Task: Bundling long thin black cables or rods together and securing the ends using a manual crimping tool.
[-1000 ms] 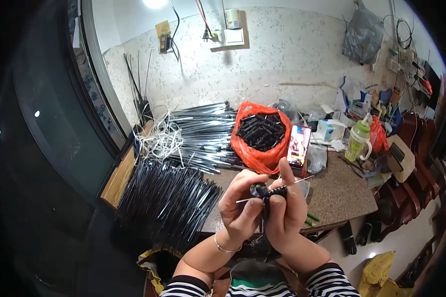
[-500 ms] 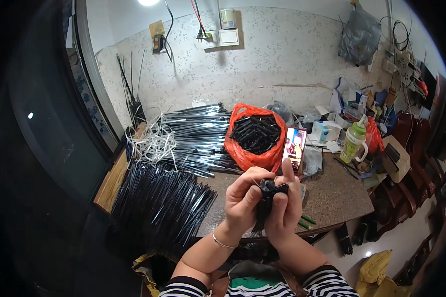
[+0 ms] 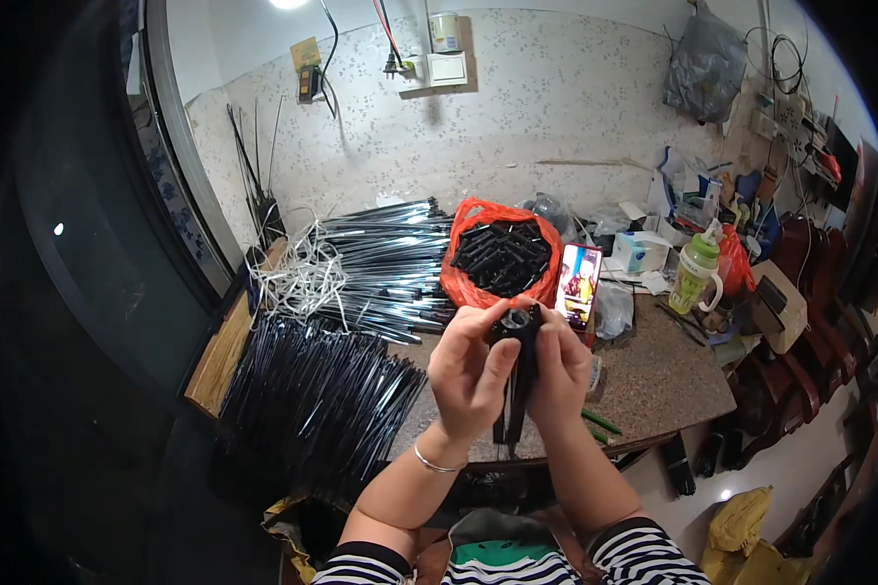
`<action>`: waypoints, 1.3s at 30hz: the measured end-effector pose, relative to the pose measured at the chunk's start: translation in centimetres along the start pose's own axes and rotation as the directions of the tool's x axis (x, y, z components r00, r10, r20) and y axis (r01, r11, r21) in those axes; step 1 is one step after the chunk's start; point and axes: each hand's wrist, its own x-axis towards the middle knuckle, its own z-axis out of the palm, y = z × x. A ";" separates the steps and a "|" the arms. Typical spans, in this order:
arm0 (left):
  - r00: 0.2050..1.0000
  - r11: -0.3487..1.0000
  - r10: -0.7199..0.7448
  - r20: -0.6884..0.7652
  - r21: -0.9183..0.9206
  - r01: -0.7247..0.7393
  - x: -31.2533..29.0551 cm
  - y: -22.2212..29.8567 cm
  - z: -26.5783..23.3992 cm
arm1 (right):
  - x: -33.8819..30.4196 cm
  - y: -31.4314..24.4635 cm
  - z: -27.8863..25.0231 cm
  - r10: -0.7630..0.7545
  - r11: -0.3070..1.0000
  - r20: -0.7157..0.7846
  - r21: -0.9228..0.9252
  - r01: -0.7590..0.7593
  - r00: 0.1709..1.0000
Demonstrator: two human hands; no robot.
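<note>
Left hand [image 3: 466,376] and right hand [image 3: 562,378] pinch the black piece [image 3: 524,357] (light and springy, I judge), best held near its top.

A: How does the black bundle [image 3: 523,375] you hold look?
B: Yours looks like smooth plastic, mostly dull, with a small shine at its top end.
A: And your long black strips [image 3: 317,400]?
B: Glossy, seemingly plastic. Your red bag [image 3: 461,285] is thin, crinkled, shiny plastic.
A: Your bracelet [image 3: 434,466]?
B: Polished, silvery metal, while your striped sleeves [image 3: 366,565] are soft, matt cloth.
A: Your tabletop [image 3: 663,375]?
B: Speckled like stone, with a low sheen; your edge board [image 3: 217,353] looks like grained wood.
</note>
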 end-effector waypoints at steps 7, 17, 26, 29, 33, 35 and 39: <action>0.999 0.998 0.052 0.009 0.018 -0.053 0.0 0.1 0.6 | -1.5 -0.9 1.3 -0.382 0.808 -0.066 -0.509 0.298 0.922; 0.960 0.960 -0.085 0.265 -0.235 0.150 0.5 -0.5 -0.4 | -0.7 -1.2 -0.7 0.066 0.952 0.096 0.292 -0.091 0.993; 0.790 0.863 -0.446 0.421 -0.030 0.504 -3.6 2.5 -1.7 | -1.8 -4.9 -2.9 0.023 0.888 0.440 -0.421 0.184 0.898; 0.594 0.531 -0.703 0.390 -0.268 0.804 -5.5 1.4 -2.7 | -4.6 -2.5 -2.3 -0.032 0.750 0.449 -0.579 0.318 0.893; 0.660 0.658 -0.732 0.167 -0.077 0.749 -8.8 0.4 -3.9 | -6.9 1.3 -3.0 0.436 0.860 0.242 -0.396 -0.322 0.867; 0.690 0.700 -0.689 0.219 -0.041 0.712 -9.9 0.2 -4.7 | -7.4 1.2 -2.3 0.644 0.762 0.128 -0.199 -0.616 0.755; 0.774 0.772 -0.630 0.063 0.159 0.615 -10.1 0.0 -5.4 | -7.5 -0.1 -1.7 0.008 0.562 0.473 -0.731 0.387 0.881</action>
